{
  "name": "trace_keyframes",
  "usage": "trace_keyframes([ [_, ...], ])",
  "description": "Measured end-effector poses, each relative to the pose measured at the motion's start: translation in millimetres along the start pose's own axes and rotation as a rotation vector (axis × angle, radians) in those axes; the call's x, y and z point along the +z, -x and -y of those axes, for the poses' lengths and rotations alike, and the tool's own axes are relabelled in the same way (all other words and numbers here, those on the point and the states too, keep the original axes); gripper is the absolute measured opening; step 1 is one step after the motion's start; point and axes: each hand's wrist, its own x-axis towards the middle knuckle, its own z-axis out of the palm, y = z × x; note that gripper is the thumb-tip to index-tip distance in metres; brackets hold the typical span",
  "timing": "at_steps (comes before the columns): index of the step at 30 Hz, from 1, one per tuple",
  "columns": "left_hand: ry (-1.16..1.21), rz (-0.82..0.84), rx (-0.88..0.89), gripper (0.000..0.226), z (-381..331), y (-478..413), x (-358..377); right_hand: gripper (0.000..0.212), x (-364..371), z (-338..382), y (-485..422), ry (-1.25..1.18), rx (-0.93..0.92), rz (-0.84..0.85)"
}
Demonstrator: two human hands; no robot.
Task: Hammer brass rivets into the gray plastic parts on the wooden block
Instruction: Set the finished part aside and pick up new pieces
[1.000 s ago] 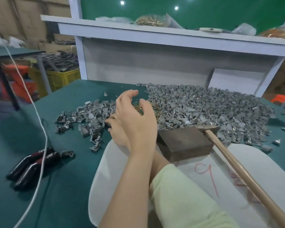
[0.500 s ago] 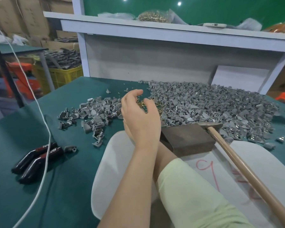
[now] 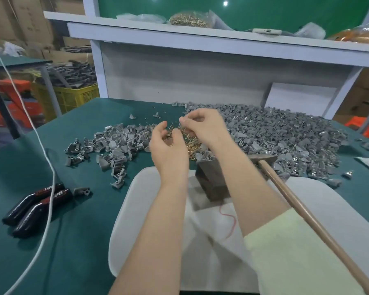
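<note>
Two heaps of gray parts (image 3: 275, 135); green table (image 3: 83, 241)

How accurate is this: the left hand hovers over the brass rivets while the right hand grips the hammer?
Wrong about the right hand: in the head view it also hovers over the brass rivets, and the hammer lies unheld by the wooden block.

Assembly workshop: heaped gray plastic parts (image 3: 275, 135).
</note>
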Motion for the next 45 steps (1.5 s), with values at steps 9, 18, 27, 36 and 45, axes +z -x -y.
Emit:
trace_keyframes([
  [9,0.016,0.160,-0.077,0.016,1,2,3,0.022,-32,1,20,0.088,-0.031,0.080],
  [18,0.111,0.047,-0.098,0.009,2,1,6,0.025,-9,-4,16,-0.061,0.024,0.029],
  [27,0.266,-0.144,-0.115,0.005,3,-4,1,0.011,34,-26,14,0.943,0.082,0.292],
  [36,0.251,-0.114,-0.075,0.013,5,-4,4,0.031,46,-22,14,0.996,-0.082,0.450],
  [45,0.193,0.017,-0.007,0.013,4,1,5,0.019,7,-21,0,0.788,0.067,0.105],
])
